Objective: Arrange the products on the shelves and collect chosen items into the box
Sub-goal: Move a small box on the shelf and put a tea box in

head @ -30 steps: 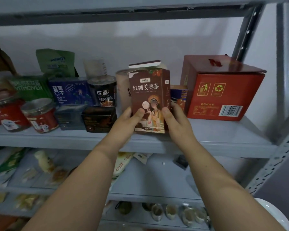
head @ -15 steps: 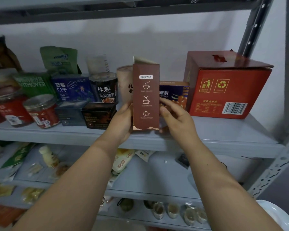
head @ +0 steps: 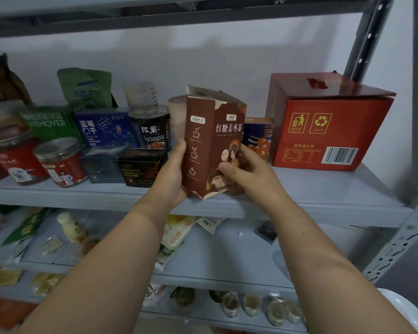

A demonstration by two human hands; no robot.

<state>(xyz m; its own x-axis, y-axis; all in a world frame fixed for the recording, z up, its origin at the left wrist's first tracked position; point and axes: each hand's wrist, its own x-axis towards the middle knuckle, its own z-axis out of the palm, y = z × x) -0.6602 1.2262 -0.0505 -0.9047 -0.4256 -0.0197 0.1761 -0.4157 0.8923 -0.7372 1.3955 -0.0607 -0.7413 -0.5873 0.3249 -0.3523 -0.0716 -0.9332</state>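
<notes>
A tall brown tea box (head: 210,143) with an open top flap stands at the front of the grey middle shelf (head: 323,201), turned so one corner faces me. My left hand (head: 173,172) holds its left side panel with the thumb against the front edge. My right hand (head: 247,169) grips the front face and right side, thumb on the printed picture. A large red carton (head: 328,126) sits to the right on the same shelf.
Left of the tea box stand a black box (head: 143,167), a dark box (head: 104,165), red jars (head: 60,162), a blue box (head: 104,128), a dark can (head: 150,126) and green pouches (head: 85,88). A blue snack box (head: 257,138) sits behind. Lower shelves hold packets and cups. A white rim (head: 405,307) shows bottom right.
The tea box was turned from front face to side panel, then back partway to a corner-on angle. Both hands stayed on it, and my view moved closer.
</notes>
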